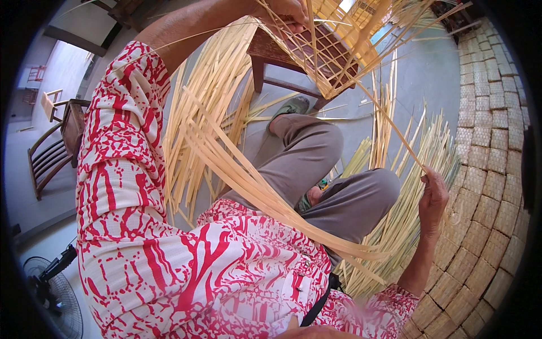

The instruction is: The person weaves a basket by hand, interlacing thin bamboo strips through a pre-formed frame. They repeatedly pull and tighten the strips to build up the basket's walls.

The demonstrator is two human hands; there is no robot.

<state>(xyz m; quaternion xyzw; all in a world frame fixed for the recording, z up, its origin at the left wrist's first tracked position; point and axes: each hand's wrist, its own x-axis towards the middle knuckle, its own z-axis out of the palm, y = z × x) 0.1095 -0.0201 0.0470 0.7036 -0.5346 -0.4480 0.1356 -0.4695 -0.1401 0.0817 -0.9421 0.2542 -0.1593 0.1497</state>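
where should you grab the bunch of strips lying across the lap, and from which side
Probably around the middle of the bunch of strips, coming from above with the hands closing across its width. There the strips run close together in a narrow band over the trousers, with nothing on top, while both ends spread apart, so a grip there would likely gather fewer strips.

Room, grey floor (440, 70).
I log a dark wooden chair (72, 131) at left, a black fan (53, 299) nearer, brown bench (261, 47) ahead.
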